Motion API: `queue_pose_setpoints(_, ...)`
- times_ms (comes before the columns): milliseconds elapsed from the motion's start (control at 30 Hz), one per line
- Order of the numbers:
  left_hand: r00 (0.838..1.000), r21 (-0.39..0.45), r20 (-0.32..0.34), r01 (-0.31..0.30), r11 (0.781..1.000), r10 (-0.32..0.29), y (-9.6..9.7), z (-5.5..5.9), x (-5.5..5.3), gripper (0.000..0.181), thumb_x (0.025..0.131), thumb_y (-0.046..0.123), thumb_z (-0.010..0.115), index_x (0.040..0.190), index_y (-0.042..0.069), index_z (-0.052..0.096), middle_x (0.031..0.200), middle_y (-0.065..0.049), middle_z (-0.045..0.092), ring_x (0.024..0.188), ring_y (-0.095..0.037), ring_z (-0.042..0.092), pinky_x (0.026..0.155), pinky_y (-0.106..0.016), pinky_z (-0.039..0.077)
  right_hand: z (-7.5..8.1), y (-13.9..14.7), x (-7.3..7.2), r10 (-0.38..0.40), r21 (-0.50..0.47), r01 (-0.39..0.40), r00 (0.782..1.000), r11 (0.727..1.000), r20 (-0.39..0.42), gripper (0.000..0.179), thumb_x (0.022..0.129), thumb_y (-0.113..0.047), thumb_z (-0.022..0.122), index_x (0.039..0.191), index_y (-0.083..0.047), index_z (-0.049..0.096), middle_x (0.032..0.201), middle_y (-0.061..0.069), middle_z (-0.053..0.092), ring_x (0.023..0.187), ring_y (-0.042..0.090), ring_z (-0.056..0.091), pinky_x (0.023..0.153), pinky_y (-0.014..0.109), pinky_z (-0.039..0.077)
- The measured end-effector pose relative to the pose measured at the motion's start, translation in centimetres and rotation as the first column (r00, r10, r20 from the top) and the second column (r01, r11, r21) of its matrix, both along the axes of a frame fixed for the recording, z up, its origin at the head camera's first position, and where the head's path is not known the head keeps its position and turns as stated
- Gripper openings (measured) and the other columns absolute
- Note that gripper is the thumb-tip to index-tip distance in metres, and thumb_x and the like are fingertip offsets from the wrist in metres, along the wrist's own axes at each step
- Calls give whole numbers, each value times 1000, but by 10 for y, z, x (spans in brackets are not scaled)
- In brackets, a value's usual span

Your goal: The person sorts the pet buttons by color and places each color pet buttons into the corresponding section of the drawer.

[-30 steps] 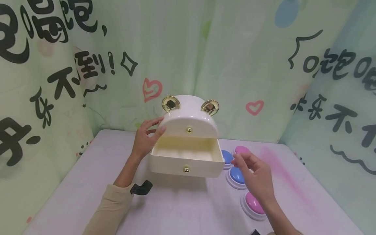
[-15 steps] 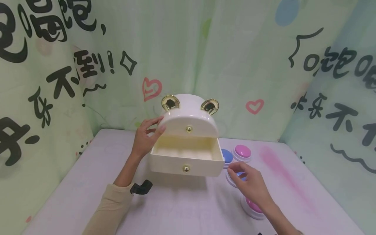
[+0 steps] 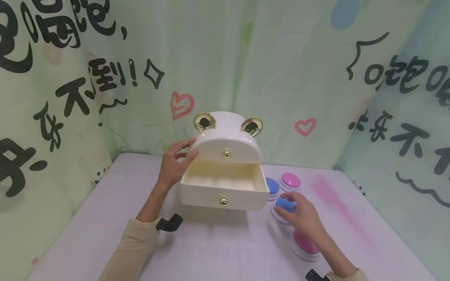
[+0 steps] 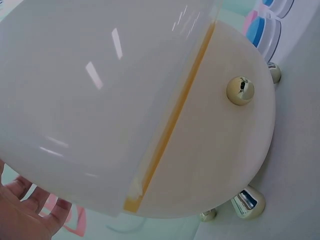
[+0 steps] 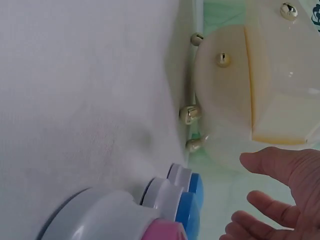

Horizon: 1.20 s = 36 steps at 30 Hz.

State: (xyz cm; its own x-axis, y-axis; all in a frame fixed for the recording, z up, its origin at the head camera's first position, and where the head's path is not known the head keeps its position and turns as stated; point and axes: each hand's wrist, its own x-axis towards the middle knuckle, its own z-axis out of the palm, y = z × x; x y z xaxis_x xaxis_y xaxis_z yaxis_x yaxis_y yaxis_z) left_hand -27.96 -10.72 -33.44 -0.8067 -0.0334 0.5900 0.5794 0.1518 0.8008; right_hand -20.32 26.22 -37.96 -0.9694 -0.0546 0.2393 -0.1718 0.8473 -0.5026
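A glossy white storage box [image 3: 228,144] with gold-rimmed ears and gold knobs stands mid-table. Its lower drawer [image 3: 204,196] is pulled out toward me, bare inside, while the upper front is closed. My left hand [image 3: 173,166] touches the box's upper left side with thumb and fingertips; the left wrist view shows its fingers along the shell's edge. To the right, my right hand [image 3: 305,219] hovers over a blue domed push button [image 3: 284,204] on a white base, thumb and fingers apart. The right wrist view shows nothing between those fingers [image 5: 272,207].
Behind the near blue button are another blue one [image 3: 272,186] and a pink one [image 3: 291,180]. A second pink button [image 3: 305,242] sits under the right wrist. A printed green curtain [image 3: 281,78] backs the table [image 3: 211,249].
My right hand has come down and nearer from beside the drawer's right side to over the near blue button, its thumb and fingers parting. My left hand and the drawer stay as they were.
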Motion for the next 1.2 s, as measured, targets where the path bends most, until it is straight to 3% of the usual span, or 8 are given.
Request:
queue_pose_setpoints(300,1000,0,6,-3,1000,3,1,1,1,39,94,2,71,132,-6,65,126,-27,60,126,-38,57,94,-39,54,-8,14,-14,-72,19,70,989,997,133,55,88,-27,81,129,3,59,134,33,55,123,50,53,98,64,49)
queue_pose_setpoints(533,1000,0,5,-1,1000,1,0,2,2,39,94,2,71,132,-6,65,126,-27,60,126,-38,57,95,-43,53,-19,23,-21,-81,17,79,983,997,167,59,87,-29,82,131,3,58,135,33,55,125,50,51,101,65,47)
queue_pose_setpoints(800,1000,5,14,-2,1000,2,1,1,-1,39,94,3,71,132,-5,65,126,-25,60,126,-36,57,96,-45,53,-20,24,-24,-89,21,86,972,996,215,63,86,-30,82,132,5,56,137,34,54,128,52,50,104,66,44)
queue_pose_setpoints(1200,1000,-3,9,0,1000,0,0,3,2,39,95,2,70,132,-6,65,126,-27,60,125,-38,57,97,-50,53,-25,25,-24,-72,19,69,981,997,182,62,87,-28,81,133,6,55,139,35,54,131,53,49,107,66,41)
